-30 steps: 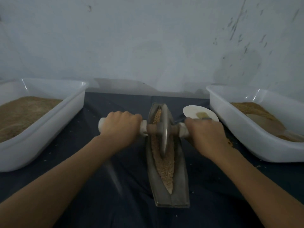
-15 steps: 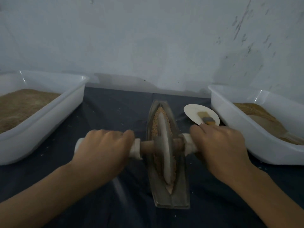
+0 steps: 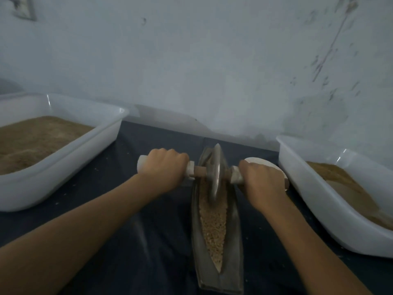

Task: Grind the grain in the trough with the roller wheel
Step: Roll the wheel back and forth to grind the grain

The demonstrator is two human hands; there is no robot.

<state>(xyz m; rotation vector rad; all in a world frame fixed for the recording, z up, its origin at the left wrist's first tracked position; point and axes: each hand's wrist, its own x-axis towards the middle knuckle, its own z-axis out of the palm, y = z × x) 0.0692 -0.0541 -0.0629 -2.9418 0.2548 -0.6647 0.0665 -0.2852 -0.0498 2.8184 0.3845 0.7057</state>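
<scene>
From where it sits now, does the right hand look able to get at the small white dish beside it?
Probably yes. The right hand grips the roller wheel handle directly in front of the white dish, with nothing between them; it would have to let go first.

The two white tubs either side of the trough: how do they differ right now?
The left tub is filled high with an even bed of brown meal. The right tub holds less, banked into a slope, with a pale flat piece lying on it. The left tub stands apart from the left hand; the right tub sits just beyond the right hand. Both are white, rectangular and rest on the dark cloth.
</scene>
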